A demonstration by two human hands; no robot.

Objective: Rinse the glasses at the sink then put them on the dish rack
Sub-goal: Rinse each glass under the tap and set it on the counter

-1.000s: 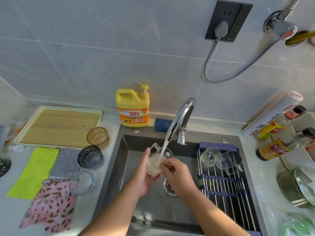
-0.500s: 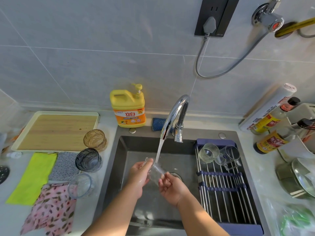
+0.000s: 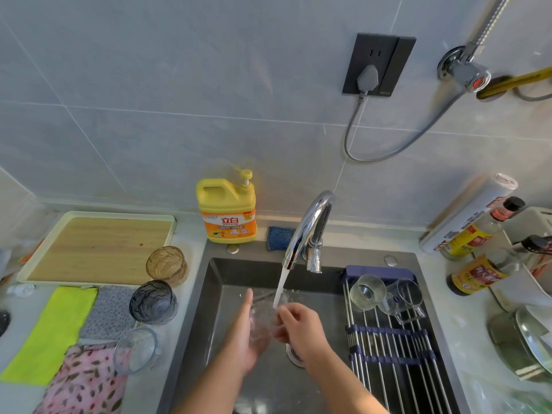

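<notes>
Over the dark sink [image 3: 215, 297], my left hand [image 3: 243, 336] cradles a clear glass [image 3: 264, 322] and my right hand [image 3: 298, 327] grips its other side. Water from the chrome faucet [image 3: 310, 225] pours onto the glass, which is blurred. Two clear glasses [image 3: 366, 291] [image 3: 407, 295] lie on the roll-up dish rack [image 3: 391, 354] across the sink's right part. On the counter to the left stand an amber glass [image 3: 166, 265], a smoky grey glass [image 3: 153, 301] and a clear glass [image 3: 136, 351].
A yellow detergent bottle [image 3: 228, 209] and a blue sponge [image 3: 279, 237] sit behind the sink. A wooden tray [image 3: 95, 249] and cloths [image 3: 50, 333] lie at left. Sauce bottles [image 3: 478, 273] and metal pans [image 3: 525, 345] crowd the right counter.
The glass went from upright under the stream to tilted and lower between both hands, then back up under the water. My left fingers have straightened alongside it.
</notes>
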